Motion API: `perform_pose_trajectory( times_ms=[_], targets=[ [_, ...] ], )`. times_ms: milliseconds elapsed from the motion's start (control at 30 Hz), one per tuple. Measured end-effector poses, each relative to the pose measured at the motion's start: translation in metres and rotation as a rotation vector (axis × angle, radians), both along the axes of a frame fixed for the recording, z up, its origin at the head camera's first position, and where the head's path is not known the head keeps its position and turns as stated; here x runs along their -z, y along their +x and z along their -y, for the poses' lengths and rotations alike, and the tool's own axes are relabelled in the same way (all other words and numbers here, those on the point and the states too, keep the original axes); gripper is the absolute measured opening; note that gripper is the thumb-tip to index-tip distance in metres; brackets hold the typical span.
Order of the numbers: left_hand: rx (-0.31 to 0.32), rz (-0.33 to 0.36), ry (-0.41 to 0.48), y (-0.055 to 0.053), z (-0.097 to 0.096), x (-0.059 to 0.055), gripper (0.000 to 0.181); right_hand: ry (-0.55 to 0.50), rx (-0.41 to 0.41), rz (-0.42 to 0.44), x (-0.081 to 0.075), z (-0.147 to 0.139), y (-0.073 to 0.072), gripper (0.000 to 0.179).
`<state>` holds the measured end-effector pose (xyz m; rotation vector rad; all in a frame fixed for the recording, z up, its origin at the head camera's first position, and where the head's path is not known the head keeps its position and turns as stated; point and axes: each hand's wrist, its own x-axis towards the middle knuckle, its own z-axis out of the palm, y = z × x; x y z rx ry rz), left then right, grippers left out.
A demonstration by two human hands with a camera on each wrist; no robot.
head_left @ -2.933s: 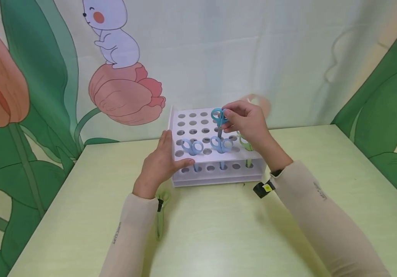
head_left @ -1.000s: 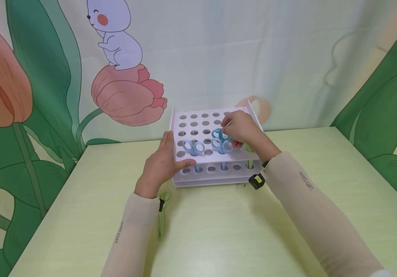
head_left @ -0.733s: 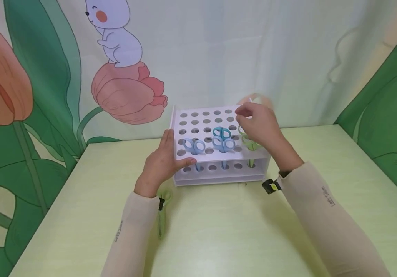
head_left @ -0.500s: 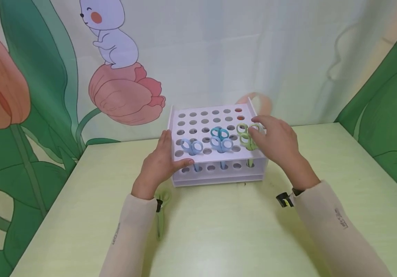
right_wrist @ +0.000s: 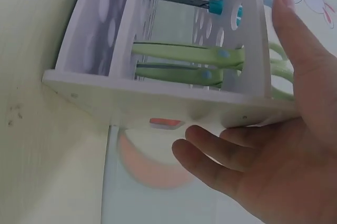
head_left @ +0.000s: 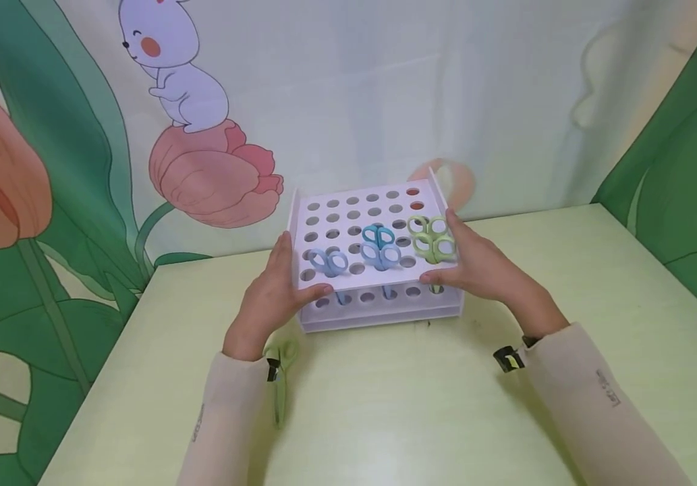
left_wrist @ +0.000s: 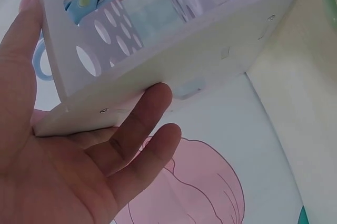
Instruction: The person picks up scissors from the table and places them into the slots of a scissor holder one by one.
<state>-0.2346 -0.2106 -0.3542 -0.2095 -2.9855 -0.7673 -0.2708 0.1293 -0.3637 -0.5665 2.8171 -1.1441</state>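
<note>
A white rack (head_left: 378,315) with rows of round holes stands on the table, several scissors upright in it, handles up. Along its front row are light blue scissors (head_left: 328,262), a second light blue pair (head_left: 380,255) and green scissors (head_left: 434,248). Behind these sit teal scissors (head_left: 378,235) and another green pair (head_left: 426,225). My left hand (head_left: 265,300) grips the rack's left side, thumb over the front edge and fingers along the outer wall. My right hand (head_left: 478,264) grips the right side the same way. In the right wrist view, green scissors' blades (right_wrist: 184,54) show between the shelves.
More green scissors (head_left: 281,395) lie on the pale table (head_left: 397,405) by my left wrist, partly covered by it. A printed curtain (head_left: 378,101) with flowers and a rabbit hangs right behind the rack.
My right hand has put the teal scissors down into a hole and let go of them. It has then moved right to grip the rack's right side. The left hand stays on the rack.
</note>
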Motion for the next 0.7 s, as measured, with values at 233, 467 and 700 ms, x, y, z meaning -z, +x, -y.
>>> perform_pose_trajectory(
  times_ms=[233, 467, 700],
  targets=[
    [0.005, -0.029, -0.006, 0.001, 0.002, 0.002, 0.121, 0.006, -0.008, 0.031, -0.002, 0.0, -0.001, 0.131],
    [0.008, -0.048, -0.015, 0.004, 0.004, 0.004, 0.116, 0.002, 0.012, 0.046, -0.001, 0.003, 0.0, 0.131],
    [0.033, -0.084, 0.002, 0.013, 0.009, 0.005, 0.109, 0.012, 0.015, 0.043, -0.003, 0.001, 0.001, 0.133]
  ],
)
